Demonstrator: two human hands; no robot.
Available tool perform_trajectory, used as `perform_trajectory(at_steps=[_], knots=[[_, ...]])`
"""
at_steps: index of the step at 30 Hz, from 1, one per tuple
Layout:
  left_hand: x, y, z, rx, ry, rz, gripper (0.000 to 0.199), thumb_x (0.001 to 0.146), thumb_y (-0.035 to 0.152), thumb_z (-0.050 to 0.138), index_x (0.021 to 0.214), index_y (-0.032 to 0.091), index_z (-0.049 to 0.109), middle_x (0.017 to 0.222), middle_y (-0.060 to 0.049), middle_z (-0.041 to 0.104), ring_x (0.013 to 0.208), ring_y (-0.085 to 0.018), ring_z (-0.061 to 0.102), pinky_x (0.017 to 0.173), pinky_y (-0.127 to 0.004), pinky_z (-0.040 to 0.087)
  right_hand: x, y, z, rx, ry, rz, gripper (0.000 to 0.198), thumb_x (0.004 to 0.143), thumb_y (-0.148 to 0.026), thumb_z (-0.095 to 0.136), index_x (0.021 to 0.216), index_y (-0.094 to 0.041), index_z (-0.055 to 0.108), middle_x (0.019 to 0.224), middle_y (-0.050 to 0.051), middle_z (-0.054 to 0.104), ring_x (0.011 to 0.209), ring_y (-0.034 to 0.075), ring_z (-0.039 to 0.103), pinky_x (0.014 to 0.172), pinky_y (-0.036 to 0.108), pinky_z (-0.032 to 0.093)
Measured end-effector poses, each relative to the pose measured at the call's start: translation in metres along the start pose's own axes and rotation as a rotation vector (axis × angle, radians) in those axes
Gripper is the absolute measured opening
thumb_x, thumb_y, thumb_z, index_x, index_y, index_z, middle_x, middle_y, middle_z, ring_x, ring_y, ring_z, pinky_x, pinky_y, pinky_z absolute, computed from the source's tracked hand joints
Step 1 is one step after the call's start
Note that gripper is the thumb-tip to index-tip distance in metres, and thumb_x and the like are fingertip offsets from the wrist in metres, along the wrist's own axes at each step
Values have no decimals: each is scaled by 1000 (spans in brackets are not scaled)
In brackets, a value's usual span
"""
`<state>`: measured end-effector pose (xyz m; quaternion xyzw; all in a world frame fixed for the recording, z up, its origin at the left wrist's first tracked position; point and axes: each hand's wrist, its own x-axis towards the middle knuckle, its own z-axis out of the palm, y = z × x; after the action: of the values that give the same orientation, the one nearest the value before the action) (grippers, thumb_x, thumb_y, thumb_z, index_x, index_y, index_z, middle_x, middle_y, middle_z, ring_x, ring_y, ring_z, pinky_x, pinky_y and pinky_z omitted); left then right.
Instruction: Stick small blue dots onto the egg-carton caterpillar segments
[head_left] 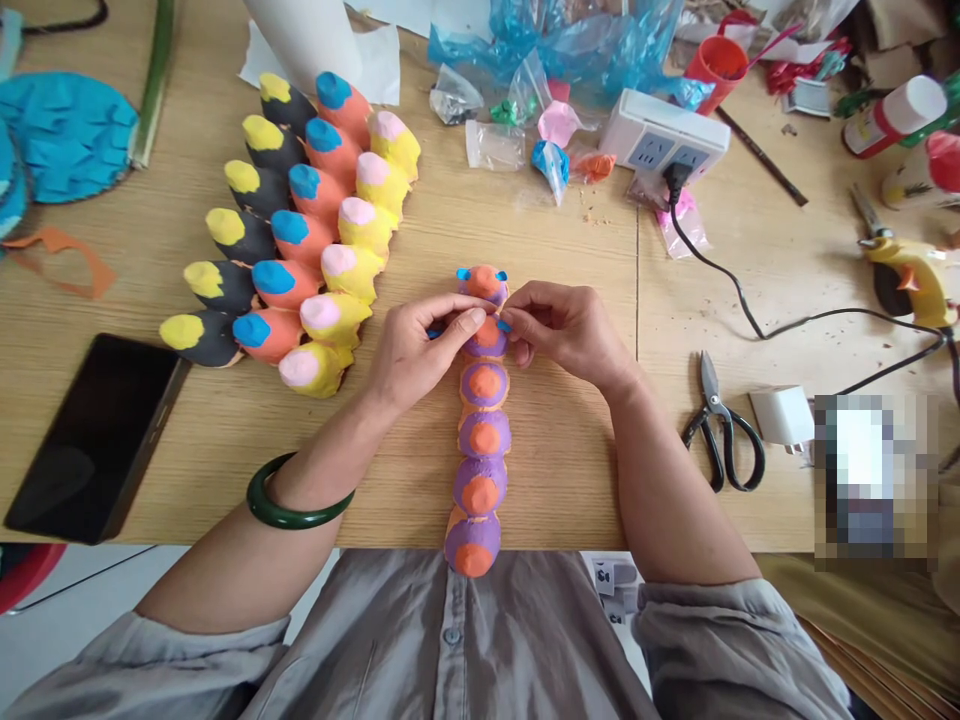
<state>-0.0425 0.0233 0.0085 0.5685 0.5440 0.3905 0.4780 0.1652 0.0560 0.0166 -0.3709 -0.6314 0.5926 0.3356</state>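
A long strip of six rounded purple bumps with orange tips, joined by orange seams, lies between the hands on the light wood-grained table. Its long axis runs nearly straight away from the person's body, leaning slightly right at the far end; the near end juts over the table edge. The surface looks matte and hand-moulded. Small bright-blue pieces flank the farthest bump, and more blue shows at the second.

The left hand reaches over the second bump, thumb and forefinger close together — I cannot tell whether they grip. The right hand has its fingertips drawn narrow at that bump's right side, a blue bit by the thumb; its hold is unclear.

Beyond the left hand, to its left, stand yellow-tipped black cones. Black-handled metal scissors lie right of the right hand, nearer the body.
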Motion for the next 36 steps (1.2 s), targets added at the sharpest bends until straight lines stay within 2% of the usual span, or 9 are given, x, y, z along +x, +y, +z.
perform_trajectory(at_steps=[7,16,21,27,31,36], knots=[[0,2,-1,24,5,-7,33,95,49,70,108,22,84,102,-6,83,93,-22,73,75,-29,57,2,3,1,41,4,39,39,94,-54,77,88,-17,65,64,-4,65,52,8,62,48,19,52],[-1,7,1,30,12,17,28,96,45,68,100,22,84,91,-4,81,79,-18,69,67,-28,52,2,3,4,44,35,87,41,89,-58,81,89,-21,64,65,-3,65,52,10,60,48,22,53],[-2,13,4,65,46,4,26,90,46,73,96,22,82,79,-2,75,73,-18,64,69,-30,51,3,2,5,18,34,65,43,91,-63,77,89,-21,65,62,-4,61,52,9,57,49,22,51],[-3,16,11,93,116,13,19,86,41,75,90,23,81,63,2,59,63,-16,53,61,-31,42,3,3,5,36,35,27,53,90,-72,71,85,-20,64,61,-4,61,50,9,56,47,22,49],[-3,15,18,122,176,-10,12,82,33,75,85,23,80,54,6,41,54,-13,42,55,-31,35,3,4,7,31,51,26,49,93,-68,70,86,-20,62,64,-4,62,49,8,56,46,21,47],[-3,17,23,131,212,-54,7,79,30,74,82,25,78,52,7,35,52,-12,36,52,-31,31,3,3,7,17,73,44,43,97,-61,71,86,-21,61,65,-4,61,49,7,55,44,20,45]])
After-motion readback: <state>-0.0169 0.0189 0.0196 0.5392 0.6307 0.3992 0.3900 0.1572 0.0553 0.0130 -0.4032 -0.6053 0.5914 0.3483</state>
